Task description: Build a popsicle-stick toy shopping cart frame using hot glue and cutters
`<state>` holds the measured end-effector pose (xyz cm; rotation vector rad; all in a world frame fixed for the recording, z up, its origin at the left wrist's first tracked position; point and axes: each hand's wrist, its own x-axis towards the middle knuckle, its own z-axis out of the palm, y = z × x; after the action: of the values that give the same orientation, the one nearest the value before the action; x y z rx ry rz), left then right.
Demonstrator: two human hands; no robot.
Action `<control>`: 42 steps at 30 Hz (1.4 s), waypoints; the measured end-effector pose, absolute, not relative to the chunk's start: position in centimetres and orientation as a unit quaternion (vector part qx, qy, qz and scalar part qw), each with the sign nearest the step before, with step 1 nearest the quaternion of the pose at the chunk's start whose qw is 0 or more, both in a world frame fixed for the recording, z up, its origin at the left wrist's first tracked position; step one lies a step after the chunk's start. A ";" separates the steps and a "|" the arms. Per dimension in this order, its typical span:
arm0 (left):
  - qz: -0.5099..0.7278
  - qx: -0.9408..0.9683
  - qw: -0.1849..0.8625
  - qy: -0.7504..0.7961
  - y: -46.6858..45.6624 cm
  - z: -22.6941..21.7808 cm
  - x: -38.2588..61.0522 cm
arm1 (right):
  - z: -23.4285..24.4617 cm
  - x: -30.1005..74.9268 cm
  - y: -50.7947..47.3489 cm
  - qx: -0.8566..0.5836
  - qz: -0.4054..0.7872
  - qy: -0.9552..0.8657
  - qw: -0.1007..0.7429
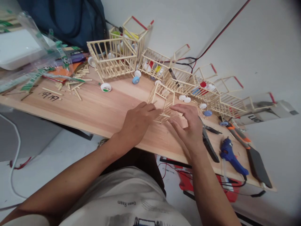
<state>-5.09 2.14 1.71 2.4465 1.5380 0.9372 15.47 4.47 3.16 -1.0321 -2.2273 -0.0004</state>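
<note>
Across the table (98, 108), against the wall (246, 50), runs a row of stick-built carts (117, 58); those whose far ends show have red bars (140, 23), and round wheels (105, 88) sit at the foot of several. Judged beside these, the work in hand looks partway along. The frame (167, 106), in front of the row and between the person's two hands, has its main bars joined and a slatted part in place, while I see neither a wheel nor a red bar fixed to it; those seem to be what is left. Some of it is covered, so more may be done than shows.

The frame is of pale, thin sticks, boxy and tilted to the view, with wide gaps towards the wall and closer slats near the middle.

The left hand (138, 121) is at its left side, fingers bent and close together, seemingly pinching a thin piece there. The right hand (191, 125) is at the other side, thumb and forefinger spread apart; whether their tips touch the frame, I cannot tell. To the right lies a blue glue gun (232, 155); far left, loose short sticks (78, 94).
</note>
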 end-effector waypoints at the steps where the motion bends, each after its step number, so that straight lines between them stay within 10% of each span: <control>1: 0.310 0.803 0.058 0.505 2.2 1.7 -5.1 | 3.1 15.5 4.5 -0.398 0.000 -0.853 0.338; 42: 0.326 0.799 0.040 0.504 1.9 2.1 -5.2 | 1.8 15.4 4.2 -0.409 0.018 -0.835 0.367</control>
<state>-5.20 1.86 2.10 2.4466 1.5437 0.9997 15.43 4.17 1.79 -1.0508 -2.1470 0.0455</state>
